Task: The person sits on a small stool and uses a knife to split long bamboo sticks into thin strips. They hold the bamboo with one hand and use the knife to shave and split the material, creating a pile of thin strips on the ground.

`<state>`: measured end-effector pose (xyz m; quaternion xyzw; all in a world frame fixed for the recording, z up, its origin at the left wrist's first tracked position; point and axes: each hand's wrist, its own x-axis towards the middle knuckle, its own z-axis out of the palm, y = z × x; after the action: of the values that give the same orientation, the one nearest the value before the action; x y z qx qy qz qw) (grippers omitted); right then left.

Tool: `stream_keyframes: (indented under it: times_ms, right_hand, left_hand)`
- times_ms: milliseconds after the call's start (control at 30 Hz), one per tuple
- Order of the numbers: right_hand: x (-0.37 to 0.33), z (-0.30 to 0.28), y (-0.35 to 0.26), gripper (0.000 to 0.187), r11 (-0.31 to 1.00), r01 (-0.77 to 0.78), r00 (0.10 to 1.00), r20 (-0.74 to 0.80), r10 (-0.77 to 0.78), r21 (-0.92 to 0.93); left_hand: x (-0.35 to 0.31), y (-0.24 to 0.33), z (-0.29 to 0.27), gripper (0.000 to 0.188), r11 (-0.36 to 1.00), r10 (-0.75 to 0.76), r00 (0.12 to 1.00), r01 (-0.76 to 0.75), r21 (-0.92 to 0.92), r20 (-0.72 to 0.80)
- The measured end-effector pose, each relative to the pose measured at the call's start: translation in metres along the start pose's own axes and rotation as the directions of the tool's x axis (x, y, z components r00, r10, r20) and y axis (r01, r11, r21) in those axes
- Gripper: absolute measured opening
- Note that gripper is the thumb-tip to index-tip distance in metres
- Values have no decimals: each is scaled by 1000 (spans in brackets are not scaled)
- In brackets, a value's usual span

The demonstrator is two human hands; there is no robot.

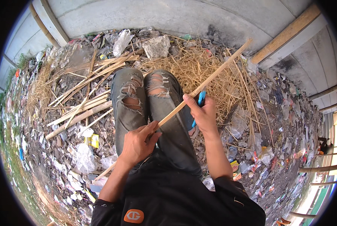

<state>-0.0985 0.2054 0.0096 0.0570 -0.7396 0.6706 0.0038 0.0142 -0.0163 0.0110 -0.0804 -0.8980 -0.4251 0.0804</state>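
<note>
A long, pale bamboo strip (222,70) slants across my lap, from the lower left up to the far right. My left hand (137,146) is closed round its lower part, above my thighs. Farther up, my right hand (203,114) grips a slim blue tool (201,98), perhaps a cutter; its working end is hidden, so I cannot tell its kind. The thumb of that hand presses against the strip. Under both hands are my knees in torn dark jeans (132,116).
Several bamboo strips (86,109) lie piled left of my knees. Dry shavings (213,71) heap up beyond and to the right, near a pale rock (156,46). Plastic litter (86,158) covers the ground. A concrete wall (176,17) with a bamboo post (285,35) stands ahead.
</note>
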Motion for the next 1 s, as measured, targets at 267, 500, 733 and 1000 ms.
stream_keyframes:
  times_ms: [267,500,733,1000]
  right_hand:
    - [-31,20,-13,35,977,77,989,143,-49,-200]
    - [-34,-2,12,44,944,115,975,219,-47,-310]
    - [-42,0,13,45,874,151,938,346,21,-462]
    - [-43,11,10,46,809,144,923,373,98,-570]
  left_hand:
    - [19,-3,29,31,996,59,986,-70,-61,-159]
    - [11,-8,25,20,996,-80,997,79,-39,-17]
    - [16,-8,30,21,994,-103,993,101,29,51]
    - [12,-7,30,21,987,-78,996,70,145,52]
